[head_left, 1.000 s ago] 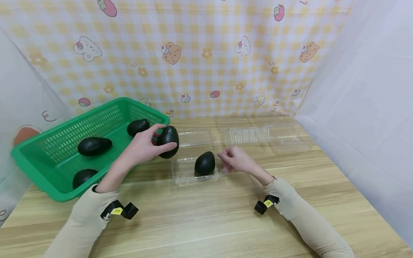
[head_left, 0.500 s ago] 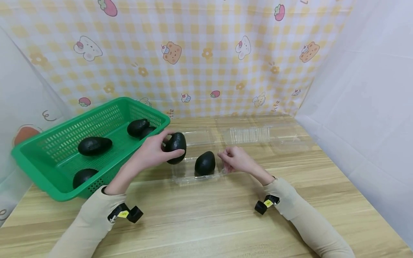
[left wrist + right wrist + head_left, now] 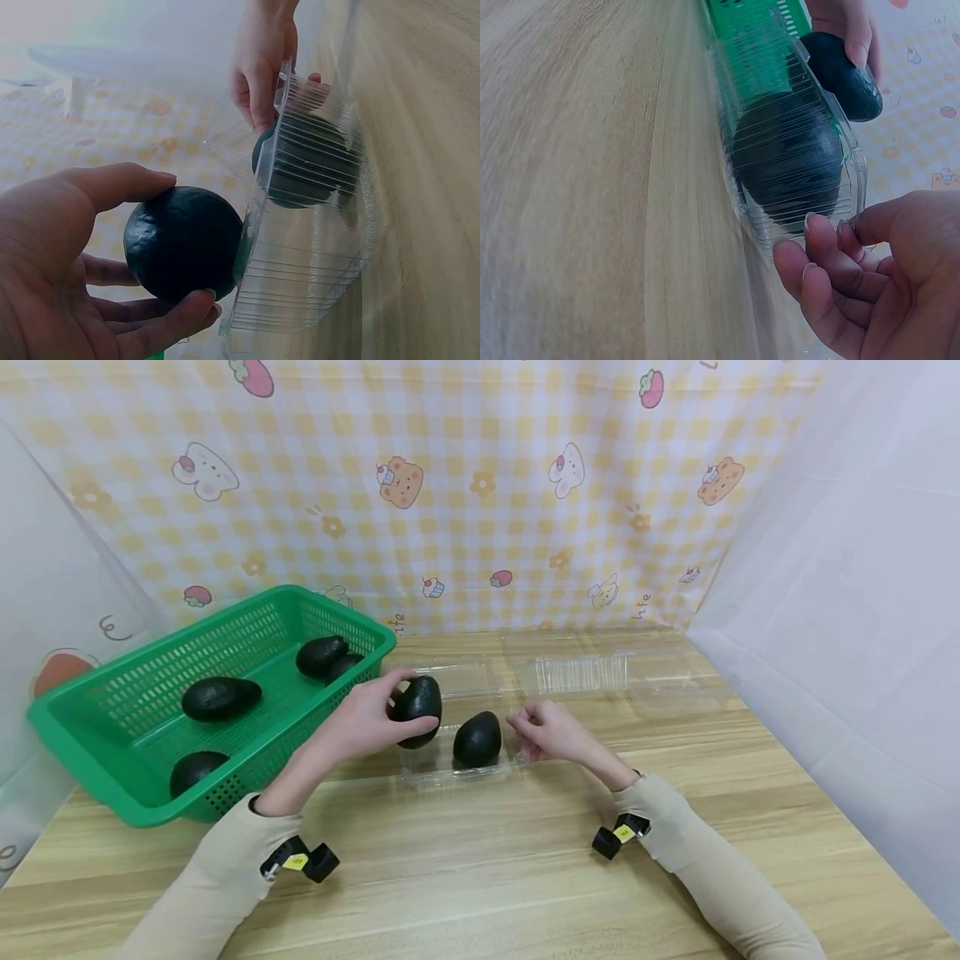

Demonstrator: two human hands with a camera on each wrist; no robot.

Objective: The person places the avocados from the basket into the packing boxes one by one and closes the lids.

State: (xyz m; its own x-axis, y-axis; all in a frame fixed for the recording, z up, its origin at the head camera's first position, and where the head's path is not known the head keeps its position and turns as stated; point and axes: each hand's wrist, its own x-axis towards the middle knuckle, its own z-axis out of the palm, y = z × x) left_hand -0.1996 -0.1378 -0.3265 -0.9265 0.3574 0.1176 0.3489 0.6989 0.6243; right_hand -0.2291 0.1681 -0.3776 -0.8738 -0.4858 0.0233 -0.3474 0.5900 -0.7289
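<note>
In my left hand (image 3: 365, 714) is a dark avocado (image 3: 420, 710), gripped between thumb and fingers at the left end of a clear plastic clamshell box (image 3: 427, 777). The left wrist view has this avocado (image 3: 184, 241) at the box's rim, partly past it. A second avocado (image 3: 477, 740) sits inside the box, toward the right side. My right hand (image 3: 551, 732) pinches the box's right edge; in the right wrist view its thumb and index finger meet on the rim (image 3: 859, 176), with the other fingers curled near the wall.
A green basket (image 3: 75, 718) stands at the left, holding several avocados, one (image 3: 221, 699) near its middle. Behind the box lies its raised lid (image 3: 457, 678). Another clear clamshell (image 3: 652, 668) lies opened at the back right of the wooden table (image 3: 480, 877).
My left hand has carried its avocado right and down, from beside the basket to the box's left end. The right hand and the avocado in the box have stayed put.
</note>
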